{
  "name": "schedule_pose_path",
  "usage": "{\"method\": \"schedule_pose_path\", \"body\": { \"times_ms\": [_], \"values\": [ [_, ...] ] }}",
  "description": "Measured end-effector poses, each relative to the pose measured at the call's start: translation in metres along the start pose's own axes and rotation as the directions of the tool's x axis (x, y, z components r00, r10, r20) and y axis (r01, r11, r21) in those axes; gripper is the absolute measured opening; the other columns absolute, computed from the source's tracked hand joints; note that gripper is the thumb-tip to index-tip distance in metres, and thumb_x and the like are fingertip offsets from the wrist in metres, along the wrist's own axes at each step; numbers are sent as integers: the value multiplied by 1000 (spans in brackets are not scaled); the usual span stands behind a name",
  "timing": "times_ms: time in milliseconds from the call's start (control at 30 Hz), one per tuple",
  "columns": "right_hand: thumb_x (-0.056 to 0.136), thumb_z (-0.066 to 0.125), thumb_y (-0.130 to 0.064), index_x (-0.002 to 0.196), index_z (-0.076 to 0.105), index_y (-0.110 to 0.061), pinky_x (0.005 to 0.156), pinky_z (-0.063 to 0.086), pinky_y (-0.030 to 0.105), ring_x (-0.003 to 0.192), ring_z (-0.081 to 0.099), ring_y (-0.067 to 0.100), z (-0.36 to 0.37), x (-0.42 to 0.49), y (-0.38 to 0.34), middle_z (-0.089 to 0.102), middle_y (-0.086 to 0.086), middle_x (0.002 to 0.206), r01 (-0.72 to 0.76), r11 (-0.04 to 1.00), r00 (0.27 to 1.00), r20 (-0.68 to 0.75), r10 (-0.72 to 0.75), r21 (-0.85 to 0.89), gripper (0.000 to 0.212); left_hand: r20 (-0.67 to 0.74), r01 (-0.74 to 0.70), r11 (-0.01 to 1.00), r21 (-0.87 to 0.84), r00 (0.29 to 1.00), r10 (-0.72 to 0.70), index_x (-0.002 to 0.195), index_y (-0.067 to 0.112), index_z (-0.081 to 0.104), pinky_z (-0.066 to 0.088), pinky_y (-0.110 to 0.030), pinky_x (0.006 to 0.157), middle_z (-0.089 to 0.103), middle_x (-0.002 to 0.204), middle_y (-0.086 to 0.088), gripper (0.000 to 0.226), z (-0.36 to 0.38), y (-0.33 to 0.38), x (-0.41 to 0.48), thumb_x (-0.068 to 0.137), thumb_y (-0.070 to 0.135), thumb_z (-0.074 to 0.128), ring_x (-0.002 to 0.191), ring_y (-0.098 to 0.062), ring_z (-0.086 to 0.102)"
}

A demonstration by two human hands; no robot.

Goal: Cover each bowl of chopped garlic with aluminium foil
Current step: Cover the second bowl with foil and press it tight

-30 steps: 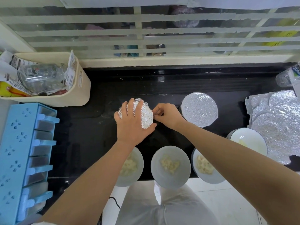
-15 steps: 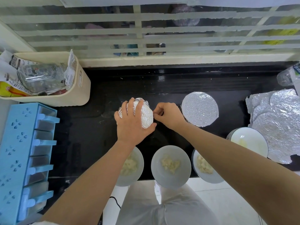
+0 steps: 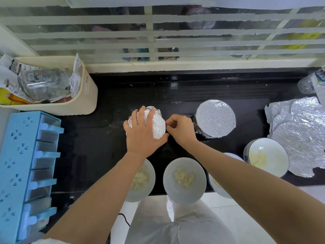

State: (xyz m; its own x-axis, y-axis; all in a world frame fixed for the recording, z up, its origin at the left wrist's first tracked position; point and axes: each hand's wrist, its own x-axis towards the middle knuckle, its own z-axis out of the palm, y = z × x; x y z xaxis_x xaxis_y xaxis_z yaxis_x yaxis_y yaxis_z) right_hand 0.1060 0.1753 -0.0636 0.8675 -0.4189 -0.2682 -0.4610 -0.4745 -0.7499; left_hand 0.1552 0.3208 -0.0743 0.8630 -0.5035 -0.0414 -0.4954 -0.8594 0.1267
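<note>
A bowl wrapped in crinkled foil point(image 3: 158, 124) sits mid-counter. My left hand point(image 3: 142, 136) lies over its top with fingers spread and curled around it. My right hand point(image 3: 181, 128) pinches the foil at the bowl's right edge. A second foil-covered bowl point(image 3: 215, 118) stands just to the right. Three uncovered white bowls of chopped garlic line the front edge: one point(image 3: 142, 182) partly under my left arm, one point(image 3: 184, 179) in the middle, one point(image 3: 218, 187) mostly hidden by my right arm. Another open bowl of garlic point(image 3: 266, 158) sits at the right.
Loose foil sheets point(image 3: 299, 134) lie at the right on the black counter point(image 3: 98, 138). A cream bin point(image 3: 82, 103) of packaging stands back left, a blue drawer rack point(image 3: 26, 169) at the left edge, a clear plastic bottle point(image 3: 311, 83) far right. A barred window runs behind.
My right hand's fingers have shifted slightly along the foil at the bowl's right edge. My left hand stays on top of the wrapped bowl.
</note>
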Motion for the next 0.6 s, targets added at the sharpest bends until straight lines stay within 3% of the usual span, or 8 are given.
{"method": "schedule_pose_path", "body": {
  "times_ms": [200,400,467,600],
  "values": [
    [83,70,-12,99,74,-16,79,55,24,79,69,7,-1,-9,3,75,-2,85,-187,946,982,47,181,265,17,-8,0,1000,4,1000,0,144,22,36,36,-57,98,37,150,-10,91,0,1,0,71,77,38,136,-35,37],
    [86,66,-4,106,68,-9,83,53,24,87,65,14,-3,-19,-5,71,8,96,-402,711,914,209,347,577,21,-22,-5,1000,8,1000,5,143,22,36,35,-57,98,37,150,-11,90,0,1,0,71,76,42,135,-36,37],
    [88,64,-3,115,64,-7,84,52,25,92,63,16,-7,-20,-9,69,10,102,-431,682,902,259,346,591,28,-15,-2,1000,8,1000,2,144,22,35,35,-58,99,37,151,-11,90,0,2,0,71,76,43,136,-36,37],
    [87,66,-11,111,66,-12,87,52,27,101,65,19,-15,-14,-11,70,10,108,-423,768,904,286,318,481,24,-12,-11,1000,10,1000,11,143,22,37,36,-58,99,38,150,-11,90,-2,1,0,71,75,45,135,-36,38]
  ]
}}
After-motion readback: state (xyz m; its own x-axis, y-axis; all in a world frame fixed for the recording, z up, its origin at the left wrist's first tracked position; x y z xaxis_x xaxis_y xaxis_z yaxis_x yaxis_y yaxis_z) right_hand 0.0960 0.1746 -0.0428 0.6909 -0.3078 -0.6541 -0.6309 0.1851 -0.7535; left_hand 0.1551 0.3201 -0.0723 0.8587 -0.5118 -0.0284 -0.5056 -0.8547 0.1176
